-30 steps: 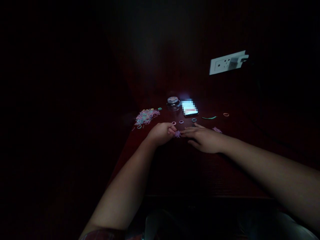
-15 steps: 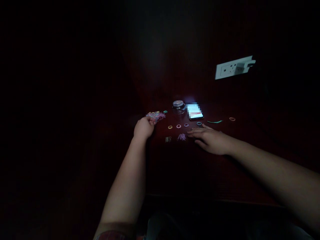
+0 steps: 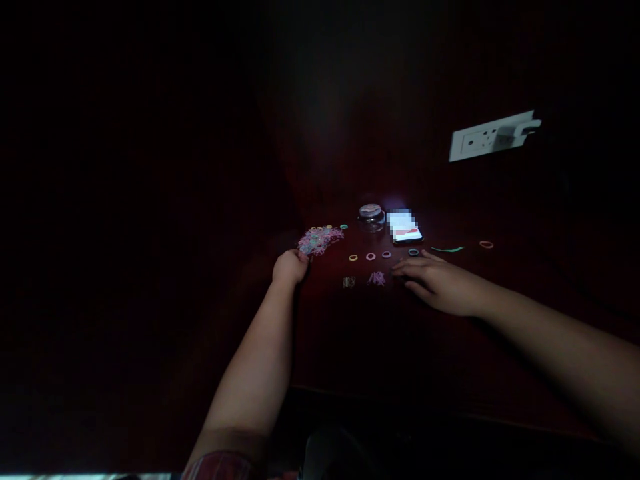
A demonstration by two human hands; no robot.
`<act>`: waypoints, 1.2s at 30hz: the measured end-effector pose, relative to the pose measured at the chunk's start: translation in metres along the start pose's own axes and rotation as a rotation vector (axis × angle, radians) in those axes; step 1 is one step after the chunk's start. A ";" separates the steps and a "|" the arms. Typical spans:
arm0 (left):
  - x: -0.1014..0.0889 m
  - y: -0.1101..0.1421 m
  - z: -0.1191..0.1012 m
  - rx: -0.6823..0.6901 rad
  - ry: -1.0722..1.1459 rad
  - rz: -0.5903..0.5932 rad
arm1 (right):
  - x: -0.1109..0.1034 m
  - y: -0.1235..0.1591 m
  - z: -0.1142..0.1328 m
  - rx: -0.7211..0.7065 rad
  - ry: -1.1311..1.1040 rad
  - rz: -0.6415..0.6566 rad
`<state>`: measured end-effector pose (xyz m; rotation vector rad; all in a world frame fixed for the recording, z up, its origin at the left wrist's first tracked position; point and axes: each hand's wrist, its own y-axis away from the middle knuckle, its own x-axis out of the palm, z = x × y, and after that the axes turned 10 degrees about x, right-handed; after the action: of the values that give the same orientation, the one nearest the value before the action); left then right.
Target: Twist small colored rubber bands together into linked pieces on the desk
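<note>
My left hand (image 3: 291,267) is curled closed at the near left edge of a loose pile of small pink, purple and pale elastic bands (image 3: 320,240). Whatever its fingers hold, if anything, is hidden. Flat on the dark table lies my right hand (image 3: 440,285), fingers stretched out, just right of a small heap of purple bands (image 3: 377,279). Beside that heap is a small group of pale yellowish bands (image 3: 349,282). Behind both groups runs a row of thicker hair ties: yellow (image 3: 353,257), pink (image 3: 371,256), purple (image 3: 387,255) and blue-green (image 3: 413,252).
A clear lidded jar (image 3: 372,219) stands behind the row, beside a phone with a lit screen (image 3: 406,227). A green strip (image 3: 447,249) and an orange hair tie (image 3: 486,245) lie to the right. On the wall is a power socket (image 3: 493,137) with a plug in it.
My left hand has drawn back slightly from the pile, uncovering more of it. My right hand stays flat. The whole scene has shifted right in view.
</note>
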<state>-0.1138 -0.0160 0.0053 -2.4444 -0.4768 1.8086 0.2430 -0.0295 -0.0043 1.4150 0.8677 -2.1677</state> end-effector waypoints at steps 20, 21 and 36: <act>0.002 0.024 -0.065 0.592 0.219 0.044 | -0.006 0.000 0.008 -0.039 -0.021 -0.100; 0.001 0.032 -0.077 0.704 0.270 0.040 | -0.008 0.000 0.011 -0.040 -0.037 -0.122; -0.002 0.069 -0.126 1.024 0.392 0.090 | -0.011 -0.002 0.026 -0.063 -0.228 -0.297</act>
<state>0.0189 -0.0659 0.0294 -1.9504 0.4860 1.0775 0.2286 -0.0463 0.0138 1.0349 1.1048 -2.4343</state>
